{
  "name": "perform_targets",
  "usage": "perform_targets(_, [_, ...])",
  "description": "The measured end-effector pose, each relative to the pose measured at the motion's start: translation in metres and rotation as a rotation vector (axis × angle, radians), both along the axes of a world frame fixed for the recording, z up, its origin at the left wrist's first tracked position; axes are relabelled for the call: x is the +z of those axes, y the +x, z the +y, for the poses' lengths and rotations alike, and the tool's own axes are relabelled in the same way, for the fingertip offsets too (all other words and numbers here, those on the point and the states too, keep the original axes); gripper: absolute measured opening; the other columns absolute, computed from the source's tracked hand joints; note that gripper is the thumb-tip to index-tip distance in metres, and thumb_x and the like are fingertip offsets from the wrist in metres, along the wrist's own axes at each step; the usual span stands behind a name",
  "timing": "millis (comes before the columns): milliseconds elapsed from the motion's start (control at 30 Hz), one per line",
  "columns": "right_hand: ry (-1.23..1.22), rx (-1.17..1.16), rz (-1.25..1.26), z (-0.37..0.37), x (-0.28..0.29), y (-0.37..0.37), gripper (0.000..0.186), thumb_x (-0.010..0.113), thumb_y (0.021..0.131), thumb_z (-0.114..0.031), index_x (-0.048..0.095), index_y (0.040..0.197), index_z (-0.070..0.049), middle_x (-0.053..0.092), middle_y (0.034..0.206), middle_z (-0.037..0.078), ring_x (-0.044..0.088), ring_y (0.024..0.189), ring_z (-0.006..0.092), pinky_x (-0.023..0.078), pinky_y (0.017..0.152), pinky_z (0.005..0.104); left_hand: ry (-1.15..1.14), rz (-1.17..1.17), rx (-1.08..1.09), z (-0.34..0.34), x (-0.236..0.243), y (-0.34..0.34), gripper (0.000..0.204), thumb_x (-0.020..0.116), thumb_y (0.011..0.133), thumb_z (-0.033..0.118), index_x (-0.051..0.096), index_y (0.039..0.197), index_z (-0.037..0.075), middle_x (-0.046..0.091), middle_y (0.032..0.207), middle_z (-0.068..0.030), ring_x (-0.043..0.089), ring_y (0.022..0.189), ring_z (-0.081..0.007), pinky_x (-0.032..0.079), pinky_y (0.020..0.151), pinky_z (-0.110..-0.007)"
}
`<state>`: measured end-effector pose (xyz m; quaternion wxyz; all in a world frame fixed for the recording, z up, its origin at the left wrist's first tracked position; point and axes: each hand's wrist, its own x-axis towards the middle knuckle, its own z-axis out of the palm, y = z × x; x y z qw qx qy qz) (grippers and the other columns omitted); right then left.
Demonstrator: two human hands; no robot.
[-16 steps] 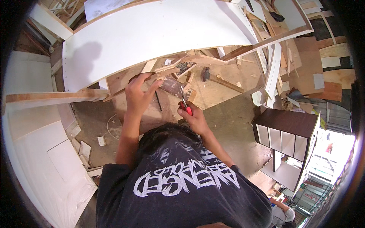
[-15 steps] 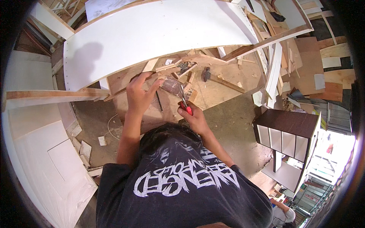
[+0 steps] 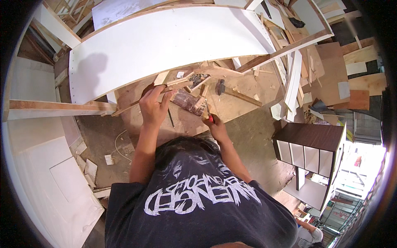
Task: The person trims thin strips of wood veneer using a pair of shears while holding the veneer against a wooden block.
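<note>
Plywood (image 3: 231,108) under the left hand (image 3: 154,106) holds scraps (image 3: 204,90) beside a white panel (image 3: 165,41).

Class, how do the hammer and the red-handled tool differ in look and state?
The hammer lies on the plywood board; the red-handled tool is in the right hand. The hammer's handle is brown; the red-handled tool's shows red. The hammer is uncovered; the red-handled tool is partly hidden. Both are hand tools.
</note>
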<state>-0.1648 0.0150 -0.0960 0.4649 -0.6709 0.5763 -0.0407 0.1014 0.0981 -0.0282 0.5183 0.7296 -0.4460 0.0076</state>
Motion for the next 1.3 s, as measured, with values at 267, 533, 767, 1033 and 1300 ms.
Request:
perform_targets(267, [-0.077, -0.020, 0.114, -0.056, -0.048, -0.027, 0.073, 0.077, 0.082, -0.048, 0.057, 0.139, -0.007, 0.070, 0.114, 0.022, 0.068, 0.109, 0.0329, 0.051, 0.093, 0.0390, 0.053, 0.035, 0.103, 0.005, 0.015, -0.009, 0.034, 0.084, 0.083, 0.028, 0.073, 0.101, 0.001, 0.074, 0.091, -0.0169, 0.072, 0.086, -0.0335, 0.055, 0.074, -0.039])
perform_targets(533, [0.006, 0.271, -0.242, -0.077, -0.011, -0.016, 0.049, 0.068, 0.090, -0.022, 0.060, 0.136, -0.006, 0.068, 0.093, 0.008, 0.064, 0.083, 0.0180, 0.052, 0.078, 0.0333, 0.093, 0.030, 0.300, 0.021, 0.031, -0.031, 0.037, 0.081, 0.085, 0.018, 0.069, 0.116, 0.001, 0.072, 0.109, -0.0189, 0.069, 0.102, -0.0346, 0.054, 0.089, -0.041])
perform_targets(767, [-0.023, 0.617, -0.381, -0.080, 0.056, 0.006, 0.043, 0.073, 0.086, -0.012, 0.062, 0.124, 0.003, 0.063, 0.087, 0.005, 0.057, 0.077, 0.0134, 0.050, 0.074, 0.0299, 0.059, 0.106, 0.362, 0.021, 0.030, -0.041, 0.037, 0.079, 0.086, 0.017, 0.069, 0.119, 0.004, 0.072, 0.117, -0.0177, 0.067, 0.113, -0.0339, 0.050, 0.098, -0.042])
perform_targets(1033, [-0.177, 0.685, -0.175, -0.097, 0.057, 0.028, 0.069, 0.080, 0.082, -0.027, 0.054, 0.139, 0.000, 0.067, 0.125, 0.024, 0.064, 0.121, 0.0376, 0.050, 0.101, 0.0442, -0.019, 0.087, 0.321, 0.012, 0.033, -0.042, 0.034, 0.078, 0.084, 0.009, 0.070, 0.115, 0.001, 0.072, 0.112, -0.0180, 0.068, 0.108, -0.0358, 0.051, 0.096, -0.043])
perform_targets(1300, [-0.306, 0.536, 0.214, -0.127, -0.020, -0.004, 0.075, 0.082, 0.078, -0.040, 0.054, 0.138, -0.004, 0.066, 0.126, 0.022, 0.062, 0.120, 0.0383, 0.050, 0.100, 0.0473, -0.074, 0.022, 0.312, 0.006, 0.041, -0.062, 0.027, 0.071, 0.086, 0.006, 0.069, 0.112, 0.000, 0.069, 0.121, -0.0196, 0.062, 0.119, -0.0370, 0.048, 0.104, -0.048])
